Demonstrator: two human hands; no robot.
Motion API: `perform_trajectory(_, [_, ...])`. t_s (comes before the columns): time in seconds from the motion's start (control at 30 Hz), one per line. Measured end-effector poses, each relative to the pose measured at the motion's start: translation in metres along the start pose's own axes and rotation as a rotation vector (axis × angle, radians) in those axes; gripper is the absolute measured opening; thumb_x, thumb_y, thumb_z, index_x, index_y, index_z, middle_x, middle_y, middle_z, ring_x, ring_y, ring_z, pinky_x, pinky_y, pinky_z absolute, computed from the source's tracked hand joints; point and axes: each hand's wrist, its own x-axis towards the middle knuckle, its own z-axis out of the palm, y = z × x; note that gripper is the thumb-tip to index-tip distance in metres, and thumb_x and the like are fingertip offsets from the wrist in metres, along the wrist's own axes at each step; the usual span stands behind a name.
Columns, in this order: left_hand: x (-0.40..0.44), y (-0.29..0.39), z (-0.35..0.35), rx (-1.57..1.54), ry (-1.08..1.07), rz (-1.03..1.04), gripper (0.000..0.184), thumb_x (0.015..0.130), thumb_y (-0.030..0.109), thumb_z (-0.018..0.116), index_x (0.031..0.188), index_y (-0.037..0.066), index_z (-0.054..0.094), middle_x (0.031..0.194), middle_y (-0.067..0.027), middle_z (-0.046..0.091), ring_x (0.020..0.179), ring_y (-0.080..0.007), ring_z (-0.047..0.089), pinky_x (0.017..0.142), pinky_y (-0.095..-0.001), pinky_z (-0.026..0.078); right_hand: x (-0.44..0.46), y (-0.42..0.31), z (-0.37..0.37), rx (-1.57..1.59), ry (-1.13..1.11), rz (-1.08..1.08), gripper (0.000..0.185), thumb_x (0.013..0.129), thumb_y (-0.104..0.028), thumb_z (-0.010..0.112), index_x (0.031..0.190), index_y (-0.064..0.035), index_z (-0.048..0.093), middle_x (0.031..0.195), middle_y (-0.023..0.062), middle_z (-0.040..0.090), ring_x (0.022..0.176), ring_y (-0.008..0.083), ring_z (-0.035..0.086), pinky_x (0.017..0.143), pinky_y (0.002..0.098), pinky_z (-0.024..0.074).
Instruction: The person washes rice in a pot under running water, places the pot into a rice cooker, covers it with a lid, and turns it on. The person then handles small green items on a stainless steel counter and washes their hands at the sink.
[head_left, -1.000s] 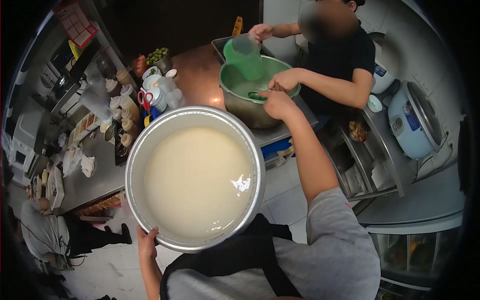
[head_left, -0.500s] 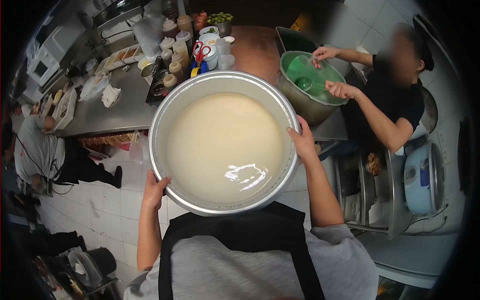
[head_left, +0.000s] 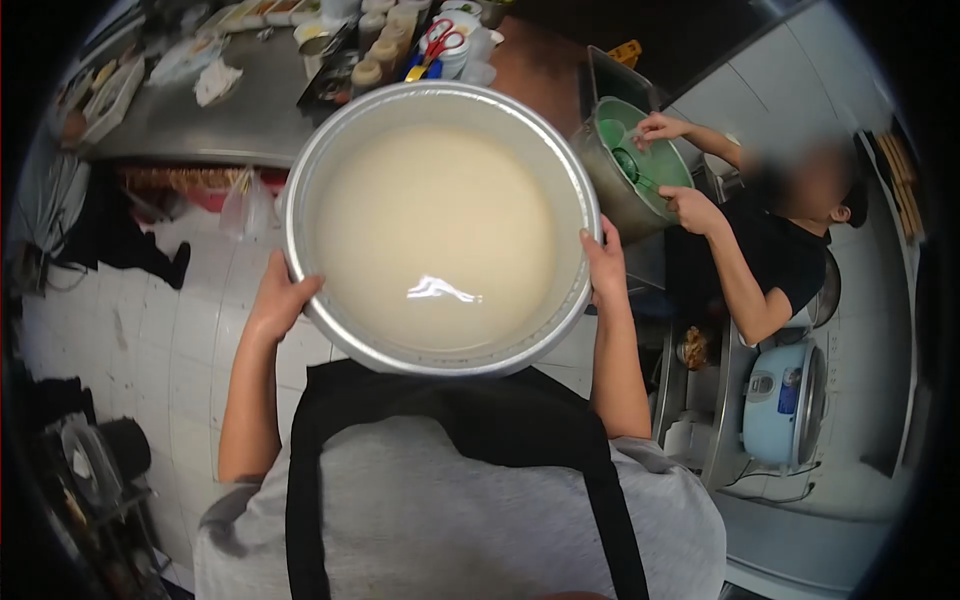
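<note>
A large round metal pot [head_left: 300, 180] holds pale, creamy liquid [head_left: 440, 230] with a bright reflection near its lower side. My left hand [head_left: 284, 298] grips the pot's lower left rim, thumb on top. On the right side, my right hand [head_left: 604, 262] holds the rim with the thumb inside the edge and the other fingers around the outside. The pot is held in front of my black apron. Past its right side stands a pot with green contents [head_left: 645, 150], where a co-worker's hands [head_left: 690, 208] hold a green-looking whisk or ladle.
A steel counter [head_left: 260, 110] runs behind at the left, with squeeze bottles [head_left: 385, 52], red scissors [head_left: 443, 38] and a white cloth [head_left: 216, 82]. The co-worker [head_left: 765, 250] stands at the right near a blue rice cooker [head_left: 775, 405]. Another person's legs [head_left: 130, 240] show at left.
My right hand has left the utensil in the green pot and now holds the large pot's rim. The view has turned, and the co-worker now holds the utensil.
</note>
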Motion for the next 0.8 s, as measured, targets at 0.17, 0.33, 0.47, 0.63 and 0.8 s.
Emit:
perform_trajectory(0.17, [-0.001, 0.001, 0.001, -0.021, 0.018, -0.002, 0.044, 0.073, 0.013, 0.059, 0.108, -0.004, 0.040, 0.088, -0.0112, 0.054, 0.070, -0.0141, 0.053, 0.059, -0.0258, 0.045, -0.001, -0.001, 0.001, 0.085, 0.002, 0.035, 0.045, 0.087, -0.015, 0.054, 0.128, -0.0042, 0.038, 0.109, 0.0114, 0.055, 0.091, 0.0162, 0.056, 0.075, 0.0278, 0.0468])
perform_trajectory(0.33, [-0.003, 0.008, -0.001, -0.012, -0.004, -0.037, 0.041, 0.074, 0.011, 0.059, 0.107, -0.005, 0.040, 0.088, -0.0119, 0.054, 0.073, -0.0151, 0.054, 0.061, -0.0268, 0.046, -0.008, -0.005, 0.005, 0.077, 0.045, 0.055, 0.041, 0.091, -0.020, 0.049, 0.127, -0.0045, 0.039, 0.109, 0.0097, 0.055, 0.093, 0.0153, 0.055, 0.078, 0.0278, 0.0460])
perform_trajectory(0.47, [-0.003, 0.007, 0.000, -0.010, 0.023, 0.014, 0.041, 0.074, 0.010, 0.059, 0.106, -0.005, 0.039, 0.089, -0.0127, 0.054, 0.074, -0.0155, 0.054, 0.062, -0.0265, 0.046, -0.007, -0.007, 0.006, 0.064, 0.039, 0.059, 0.040, 0.092, -0.022, 0.048, 0.127, -0.0046, 0.039, 0.110, 0.0092, 0.055, 0.094, 0.0154, 0.054, 0.079, 0.0278, 0.0459])
perform_trajectory(0.63, [-0.004, 0.006, 0.001, -0.045, 0.016, -0.017, 0.040, 0.074, 0.010, 0.058, 0.106, -0.005, 0.039, 0.088, -0.0121, 0.053, 0.073, -0.0153, 0.054, 0.061, -0.0267, 0.046, -0.006, -0.003, 0.004, 0.073, 0.044, 0.060, 0.040, 0.091, -0.021, 0.048, 0.126, -0.0050, 0.039, 0.109, 0.0098, 0.055, 0.093, 0.0157, 0.054, 0.078, 0.0278, 0.0457])
perform_trajectory(0.8, [-0.003, 0.007, 0.001, -0.020, 0.022, 0.000, 0.039, 0.074, 0.011, 0.058, 0.105, -0.004, 0.039, 0.085, -0.0106, 0.053, 0.068, -0.0141, 0.053, 0.057, -0.0261, 0.045, -0.005, -0.002, 0.006, 0.099, 0.072, 0.024, 0.038, 0.093, -0.024, 0.044, 0.125, -0.0043, 0.040, 0.110, 0.0087, 0.055, 0.095, 0.0156, 0.053, 0.080, 0.0275, 0.0447])
